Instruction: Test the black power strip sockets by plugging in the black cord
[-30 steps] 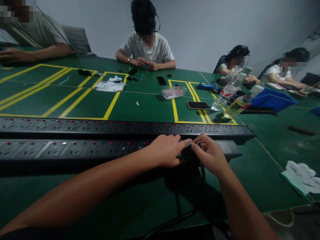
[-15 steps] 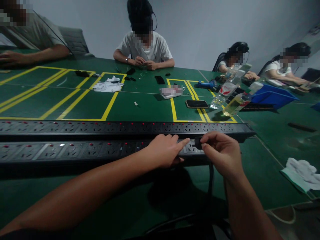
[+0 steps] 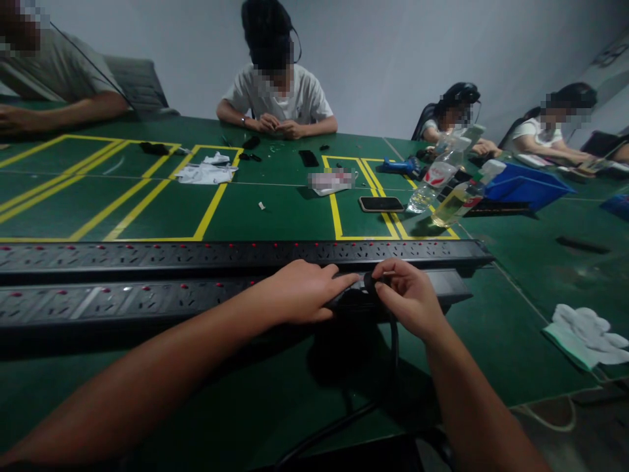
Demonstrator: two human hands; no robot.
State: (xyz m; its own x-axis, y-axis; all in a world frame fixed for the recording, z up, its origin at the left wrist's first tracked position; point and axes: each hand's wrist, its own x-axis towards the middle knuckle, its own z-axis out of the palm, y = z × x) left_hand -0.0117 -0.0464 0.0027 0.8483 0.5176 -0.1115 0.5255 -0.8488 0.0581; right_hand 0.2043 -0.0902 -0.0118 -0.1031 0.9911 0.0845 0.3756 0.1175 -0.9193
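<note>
Plug (image 3: 369,282) fitting seems the step in hand, at the right-hand part of the near power strip (image 3: 147,300). The right hand (image 3: 410,292) pinches the plug between thumb and forefinger just over that strip; whether its prongs are in a socket cannot be told. The cord (image 3: 394,351) drops in front of the strip. The left hand (image 3: 307,290) lies partly open across the strip, index finger stretched beside the plug. Next likely calls for lining up prongs and pressing straight down.
</note>
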